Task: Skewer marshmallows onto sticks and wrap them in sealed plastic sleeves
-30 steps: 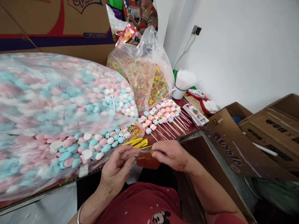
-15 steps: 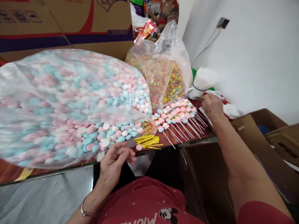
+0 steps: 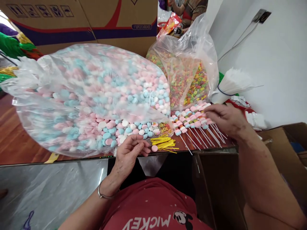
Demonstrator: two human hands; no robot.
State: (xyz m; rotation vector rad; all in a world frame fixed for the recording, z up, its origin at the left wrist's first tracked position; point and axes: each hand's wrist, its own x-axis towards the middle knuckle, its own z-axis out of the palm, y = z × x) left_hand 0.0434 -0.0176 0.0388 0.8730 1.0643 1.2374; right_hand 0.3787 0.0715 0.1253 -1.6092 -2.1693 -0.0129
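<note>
My left hand (image 3: pixel 131 151) is palm up at the table's front edge, its fingers loosely curled, and no object shows in it. Beside its fingertips lie a single pink marshmallow (image 3: pixel 154 148) and a pile of yellow twist ties (image 3: pixel 163 142). My right hand (image 3: pixel 226 120) reaches over the right end of a row of marshmallow skewers (image 3: pixel 192 118), fingers stretched to the left and nothing visible in them. Whether its fingertips touch the skewers I cannot tell. Bare white sticks (image 3: pixel 203 135) extend from the skewers toward the front edge.
A large clear bag of pink, blue and white marshmallows (image 3: pixel 96 86) covers the left of the table. Behind the skewers stands a bag of colourful ring candies (image 3: pixel 187 80). To the right are a bundle of white sticks (image 3: pixel 236 81) and an open cardboard box (image 3: pixel 283 153).
My right hand has moved left and toward me, from the far right end of the skewers to over them. My left hand stays by the twist ties. The view has turned left.
</note>
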